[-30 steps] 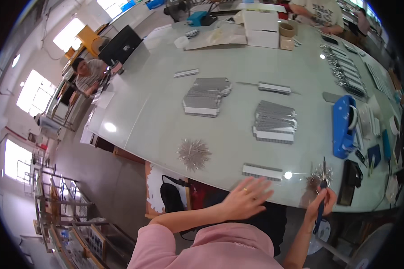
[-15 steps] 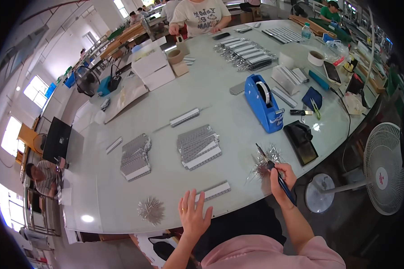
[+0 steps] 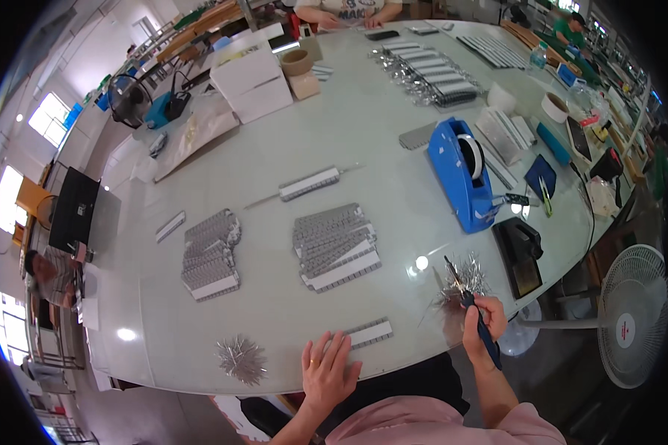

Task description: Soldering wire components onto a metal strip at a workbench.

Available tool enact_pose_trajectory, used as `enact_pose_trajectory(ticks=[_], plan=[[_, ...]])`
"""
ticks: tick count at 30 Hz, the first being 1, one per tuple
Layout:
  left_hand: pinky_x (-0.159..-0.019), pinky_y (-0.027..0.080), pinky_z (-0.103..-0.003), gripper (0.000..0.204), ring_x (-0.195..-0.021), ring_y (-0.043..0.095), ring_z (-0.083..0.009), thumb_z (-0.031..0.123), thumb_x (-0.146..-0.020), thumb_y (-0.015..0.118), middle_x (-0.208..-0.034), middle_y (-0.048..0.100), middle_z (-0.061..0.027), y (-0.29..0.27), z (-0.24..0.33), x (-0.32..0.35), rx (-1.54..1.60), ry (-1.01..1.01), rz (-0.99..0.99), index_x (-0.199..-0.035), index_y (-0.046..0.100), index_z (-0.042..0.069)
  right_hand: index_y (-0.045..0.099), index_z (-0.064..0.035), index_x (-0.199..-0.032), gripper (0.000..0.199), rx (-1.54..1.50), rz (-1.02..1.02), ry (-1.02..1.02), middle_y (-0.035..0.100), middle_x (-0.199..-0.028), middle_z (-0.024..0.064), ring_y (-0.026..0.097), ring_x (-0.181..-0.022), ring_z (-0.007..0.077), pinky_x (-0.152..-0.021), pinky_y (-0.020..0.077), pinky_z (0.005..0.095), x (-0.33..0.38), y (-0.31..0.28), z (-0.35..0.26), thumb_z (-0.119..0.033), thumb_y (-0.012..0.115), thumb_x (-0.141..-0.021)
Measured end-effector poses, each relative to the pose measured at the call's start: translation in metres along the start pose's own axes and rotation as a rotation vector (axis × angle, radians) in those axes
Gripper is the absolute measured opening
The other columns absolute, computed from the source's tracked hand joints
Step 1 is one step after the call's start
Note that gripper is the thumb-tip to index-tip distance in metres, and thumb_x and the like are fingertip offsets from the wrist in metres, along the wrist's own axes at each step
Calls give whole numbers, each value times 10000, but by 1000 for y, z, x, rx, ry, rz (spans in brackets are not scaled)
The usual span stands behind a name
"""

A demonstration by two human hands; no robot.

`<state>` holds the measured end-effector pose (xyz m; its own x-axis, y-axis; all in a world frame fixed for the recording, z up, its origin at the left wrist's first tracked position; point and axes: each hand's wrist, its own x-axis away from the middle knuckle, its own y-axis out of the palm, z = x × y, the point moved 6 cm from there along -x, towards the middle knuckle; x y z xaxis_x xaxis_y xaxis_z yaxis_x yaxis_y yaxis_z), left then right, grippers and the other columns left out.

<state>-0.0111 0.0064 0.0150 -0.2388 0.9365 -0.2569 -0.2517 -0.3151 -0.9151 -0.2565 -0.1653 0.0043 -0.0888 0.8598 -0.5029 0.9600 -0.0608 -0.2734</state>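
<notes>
A: Where are the hands?

B: The left hand (image 3: 328, 368) lies flat, fingers spread, pinning a narrow grey ridged metal strip (image 3: 369, 333) at the pale glass table's (image 3: 274, 133) near edge. The right hand (image 3: 482, 317) is clenched around a dark pen-like tool (image 3: 476, 319), tip among a loose pile of silvery pins (image 3: 462, 278) (likely picking one).

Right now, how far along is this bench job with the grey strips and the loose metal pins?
Apparently done: two stacks of grey strips and lie mid-table. In hand: the left hand rests flat beside one single strip, while the right hand holds a dark pen-like tool at a pin pile. Left: probably that pile and another.
</notes>
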Motion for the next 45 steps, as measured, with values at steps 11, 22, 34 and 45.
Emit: enact_pose_trajectory(ticks=[11, 22, 34, 45], plan=[[-1083, 286, -535, 451, -1248, 507, -261, 285, -810, 689, -1261, 614, -74, -3, 1, 8, -10, -18, 52, -1202, 629, 70, 564, -14, -982, 186, 117, 39, -159, 608, -906, 157, 624, -807, 285, -713, 508, 345, 1, 0, -17, -50, 665, -830], [-1080, 300, -547, 409, -1212, 536, -281, 266, -837, 669, -1228, 625, -103, 1, 2, 4, -38, 52, 167, -1183, 629, 52, 700, -97, -894, 271, 288, 124, -540, 556, -897, 113, 576, -768, 300, -673, 498, 367, 2, 10, -32, -45, 802, -648], [-1096, 237, -585, 390, -1213, 549, -250, 261, -831, 671, -1229, 631, -79, 1, -2, 16, -11, 11, 188, -1172, 633, 77, 635, -126, -839, 204, 341, 116, -492, 581, -750, 0, 576, -796, 195, -997, 366, 490, 0, 6, -39, -81, 768, -691], [-1127, 159, -566, 393, -1235, 515, -245, 215, -776, 697, -1256, 596, -71, -16, 6, 7, 56, -37, 203, -1156, 662, 117, 588, -69, -900, 161, 239, 48, -347, 531, -853, 114, 528, -863, 307, -977, 382, 513, 0, 23, -44, -18, 635, -755]])
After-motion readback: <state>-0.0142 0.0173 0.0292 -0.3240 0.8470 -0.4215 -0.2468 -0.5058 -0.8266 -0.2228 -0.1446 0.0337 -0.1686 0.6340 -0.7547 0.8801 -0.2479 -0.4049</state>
